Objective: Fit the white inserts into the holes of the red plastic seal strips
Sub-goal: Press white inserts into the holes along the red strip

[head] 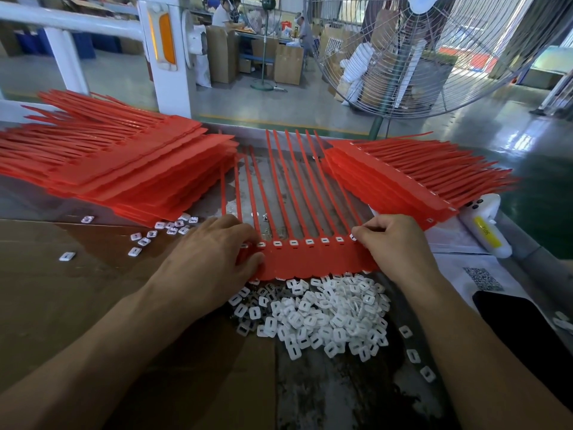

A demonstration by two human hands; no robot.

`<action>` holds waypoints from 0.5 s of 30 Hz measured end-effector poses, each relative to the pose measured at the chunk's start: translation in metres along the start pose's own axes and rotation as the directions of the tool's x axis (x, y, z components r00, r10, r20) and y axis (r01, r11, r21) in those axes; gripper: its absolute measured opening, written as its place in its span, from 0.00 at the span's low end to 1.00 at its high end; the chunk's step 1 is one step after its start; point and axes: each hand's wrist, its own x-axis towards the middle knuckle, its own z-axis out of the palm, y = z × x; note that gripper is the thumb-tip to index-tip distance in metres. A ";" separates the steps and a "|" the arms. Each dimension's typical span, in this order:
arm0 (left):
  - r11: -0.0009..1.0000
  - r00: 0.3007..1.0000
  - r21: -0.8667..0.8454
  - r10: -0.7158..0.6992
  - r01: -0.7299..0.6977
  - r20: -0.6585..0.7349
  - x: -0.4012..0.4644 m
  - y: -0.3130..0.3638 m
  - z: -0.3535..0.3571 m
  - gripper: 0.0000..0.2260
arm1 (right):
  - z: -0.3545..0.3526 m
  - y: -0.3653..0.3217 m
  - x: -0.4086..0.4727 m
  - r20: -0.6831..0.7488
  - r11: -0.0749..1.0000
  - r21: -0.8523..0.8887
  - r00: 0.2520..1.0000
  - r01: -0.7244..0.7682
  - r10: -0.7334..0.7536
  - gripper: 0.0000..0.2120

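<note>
Head view: red seal sheet [310,259] lies flat between both hands, white inserts seated along its row. Left hand [214,252] pinches its left end; right hand [393,240] pinches an insert at the right end. Loose inserts [325,315] heap just below the hands.

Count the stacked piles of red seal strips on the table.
2: left pile and right pile, flanking the single sheet being worked on. None appear hidden.
</note>
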 end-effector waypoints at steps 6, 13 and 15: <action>1.000 1.000 -0.002 0.005 -0.005 -0.005 0.000 -0.001 0.000 0.18 | 0.003 0.002 0.002 -0.025 1.000 -0.019 1.000 -0.008 0.008 0.05; 1.000 1.000 0.000 0.005 -0.005 -0.003 0.000 -0.001 0.001 0.18 | -0.003 0.000 -0.002 0.006 0.988 -0.119 0.995 0.097 -0.096 0.06; 1.000 1.000 0.002 0.004 -0.004 -0.001 0.001 -0.002 0.001 0.18 | -0.006 -0.002 -0.005 0.043 0.979 -0.158 0.992 0.125 -0.120 0.07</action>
